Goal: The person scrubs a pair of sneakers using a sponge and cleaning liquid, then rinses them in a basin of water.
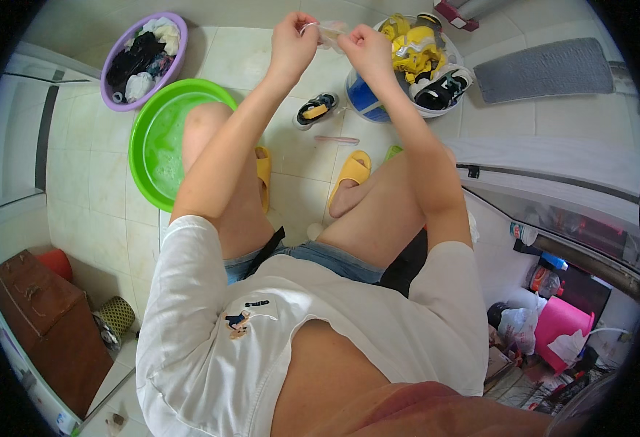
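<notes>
Out in front of me, both arms are stretched forward above the tiled floor. My left hand (292, 48) pinches one end of a thin, translucent piece of plastic (330, 34), perhaps a small bag. The other end is pinched by my right hand (368, 53); what the plastic contains, if anything, I cannot tell. Below the hands, a dark shoe (316, 111) with a white sole stands on the floor, a yellow block (315, 112) on top of it. A slim pink brush or stick (336, 141) lies nearer my yellow slippers (353, 168).
At the left stands a green basin (137, 147) of sudsy water, beyond it a purple basin (182, 33) of clothes. A bucket (365, 98) at the right bears yellow items (415, 46) and another shoe (444, 90). A grey mat (544, 71) and brown case (47, 328) flank the space.
</notes>
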{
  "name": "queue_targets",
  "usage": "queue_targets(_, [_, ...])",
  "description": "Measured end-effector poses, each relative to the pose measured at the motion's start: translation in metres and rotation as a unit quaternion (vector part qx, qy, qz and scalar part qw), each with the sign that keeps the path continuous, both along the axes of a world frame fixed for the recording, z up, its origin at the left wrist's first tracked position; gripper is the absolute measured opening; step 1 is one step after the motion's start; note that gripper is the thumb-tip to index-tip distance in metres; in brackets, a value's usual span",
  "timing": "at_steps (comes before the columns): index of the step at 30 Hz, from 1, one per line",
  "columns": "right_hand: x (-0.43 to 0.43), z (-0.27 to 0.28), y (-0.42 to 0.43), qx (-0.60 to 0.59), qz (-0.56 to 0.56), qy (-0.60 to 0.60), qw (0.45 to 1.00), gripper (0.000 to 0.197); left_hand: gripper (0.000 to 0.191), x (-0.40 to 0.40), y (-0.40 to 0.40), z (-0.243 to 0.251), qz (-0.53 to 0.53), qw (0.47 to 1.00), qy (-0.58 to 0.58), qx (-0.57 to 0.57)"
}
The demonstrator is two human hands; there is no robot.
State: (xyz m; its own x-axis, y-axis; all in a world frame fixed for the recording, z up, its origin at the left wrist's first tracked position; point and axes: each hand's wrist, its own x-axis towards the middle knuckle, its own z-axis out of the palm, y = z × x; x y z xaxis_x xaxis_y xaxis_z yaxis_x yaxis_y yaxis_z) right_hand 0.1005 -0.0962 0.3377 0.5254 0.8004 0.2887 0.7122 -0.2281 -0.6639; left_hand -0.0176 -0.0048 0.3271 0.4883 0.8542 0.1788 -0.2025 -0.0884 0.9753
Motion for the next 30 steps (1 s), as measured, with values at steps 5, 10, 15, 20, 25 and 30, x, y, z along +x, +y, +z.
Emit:
queue_targets(5, [-0.007,-0.021,0.017,0.046,-0.067,-0.079,0.994,0.023,0.011,0.005,0.024,-0.010,0.092,0.985,0.067,0.128])
queue_targets(10, [0.007,-0.022,0.042,0.003,-0.010,0.026,1.000,0.018,0.012,0.001,0.094,-0.023,0.161,0.845,0.285,0.423])
queue_targets(15, [0.003,-0.017,0.090,0.054,0.010,0.296,0.954,0.007,0.012,-0.006,0.144,-0.016,-0.016,0.953,0.300,0.031])
queue_targets(20, [-0.019,-0.070,0.109,0.084,-0.012,0.299,0.951,0.005,0.014,-0.013,0.152,-0.047,-0.066,0.958,0.087,-0.267])
queue_targets(25, [-0.049,-0.145,0.121,0.053,-0.071,0.346,0.934,0.005,0.010,-0.036,0.158,-0.155,-0.074,0.907,0.028,-0.413])
queue_targets(30, [-0.040,-0.235,0.114,0.034,-0.255,0.576,0.776,0.009,0.017,-0.049,0.120,-0.217,-0.144,0.932,0.095,-0.317])
